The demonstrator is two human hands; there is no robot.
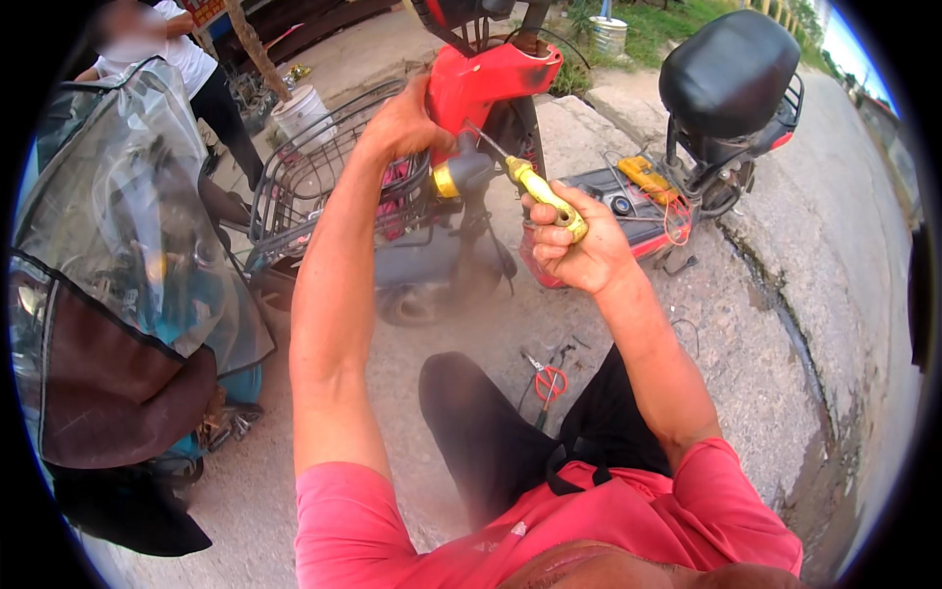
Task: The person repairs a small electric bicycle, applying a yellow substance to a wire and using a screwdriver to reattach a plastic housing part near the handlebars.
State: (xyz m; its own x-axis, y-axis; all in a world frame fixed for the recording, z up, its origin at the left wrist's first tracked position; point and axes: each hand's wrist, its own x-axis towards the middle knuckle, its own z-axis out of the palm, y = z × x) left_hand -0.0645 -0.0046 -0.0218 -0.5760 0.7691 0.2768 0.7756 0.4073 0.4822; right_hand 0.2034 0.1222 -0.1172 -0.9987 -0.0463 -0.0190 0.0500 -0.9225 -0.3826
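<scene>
My left hand (400, 123) is wrapped round the side of a red plastic panel (471, 88) on the front of a scooter. My right hand (574, 236) grips a yellow-handled screwdriver (535, 185), its metal shaft angled up to the panel's lower part. Just below the panel is a dark column fitting with a yellow band (446, 180). The scooter's red and black deck (648, 236) holds a yellow meter (643, 175) with wires and some tools. A black wire basket (289, 187) is left of the column.
A vehicle under a clear plastic cover (128, 226) stands at left, near a person in white (177, 49). A black seat (728, 69) is at upper right. Red-handled scissors (549, 381) and other tools lie between my legs. A cracked gutter (775, 294) runs along the concrete at right.
</scene>
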